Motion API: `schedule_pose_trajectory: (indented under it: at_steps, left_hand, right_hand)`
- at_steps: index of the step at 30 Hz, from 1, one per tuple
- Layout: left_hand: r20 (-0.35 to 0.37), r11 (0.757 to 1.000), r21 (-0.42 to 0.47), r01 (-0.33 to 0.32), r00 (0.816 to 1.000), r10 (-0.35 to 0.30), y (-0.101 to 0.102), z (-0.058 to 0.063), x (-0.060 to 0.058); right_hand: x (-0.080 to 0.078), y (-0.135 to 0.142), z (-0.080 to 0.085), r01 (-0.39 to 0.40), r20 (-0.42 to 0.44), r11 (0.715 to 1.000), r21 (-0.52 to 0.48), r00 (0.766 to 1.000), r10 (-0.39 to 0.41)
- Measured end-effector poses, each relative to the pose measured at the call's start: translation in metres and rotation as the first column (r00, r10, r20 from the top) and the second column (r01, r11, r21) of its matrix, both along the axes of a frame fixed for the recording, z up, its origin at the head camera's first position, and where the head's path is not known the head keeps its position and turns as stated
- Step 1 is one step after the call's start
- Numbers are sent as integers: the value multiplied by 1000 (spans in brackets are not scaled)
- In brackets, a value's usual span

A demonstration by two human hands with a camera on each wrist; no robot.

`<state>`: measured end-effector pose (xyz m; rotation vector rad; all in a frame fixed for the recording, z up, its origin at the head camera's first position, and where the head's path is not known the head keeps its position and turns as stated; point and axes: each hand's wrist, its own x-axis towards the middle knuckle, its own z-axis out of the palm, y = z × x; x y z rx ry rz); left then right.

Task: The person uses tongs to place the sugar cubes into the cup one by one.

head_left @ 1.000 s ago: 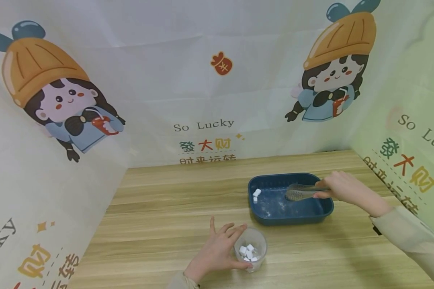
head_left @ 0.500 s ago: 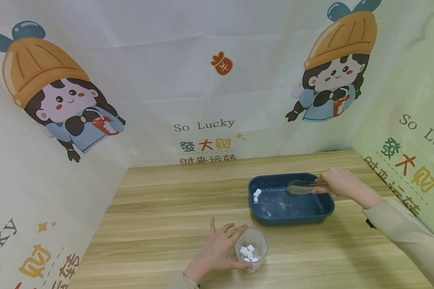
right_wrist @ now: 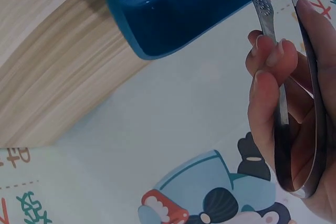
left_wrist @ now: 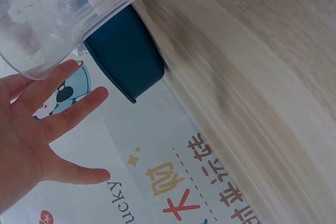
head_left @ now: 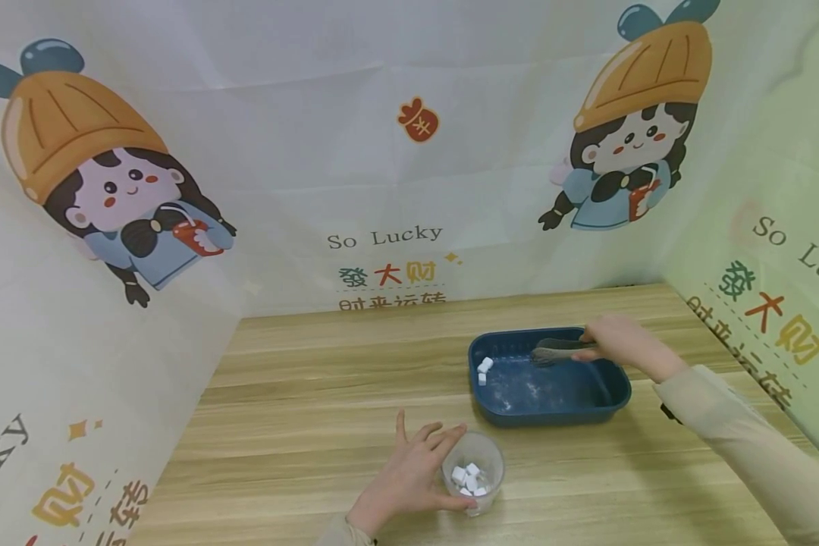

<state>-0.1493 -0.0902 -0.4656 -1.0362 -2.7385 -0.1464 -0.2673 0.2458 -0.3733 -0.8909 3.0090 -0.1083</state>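
"How is the left hand (head_left: 407,472) placed?"

"Its thumb and forefinger grip a clear cup (head_left: 487,447) holding white cubes (head_left: 469,476); the other fingers spread apart."

"And rightward?"

"A blue tray (head_left: 546,418), small cubes (head_left: 484,365) at its left end; over it, the right hand's (head_left: 617,341) fingers clamp metal tongs (head_left: 554,354), tips apart."
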Motion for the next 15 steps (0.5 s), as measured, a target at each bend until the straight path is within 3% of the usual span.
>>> schedule_pose_trajectory:
  at_steps: [7, 15]
  left_hand:
    - [13, 1000, -3, -7, 1000, 7, 0, 0, 0]
    - [22, 1000, 8, -5, 1000, 5, -1, -1, -1]
  right_hand:
    - [-7, -14, -8, 8, 53, 1000, -17, 999, -7]
    - [-16, -33, -19, -31, -32, 999, 27, 999, 32]
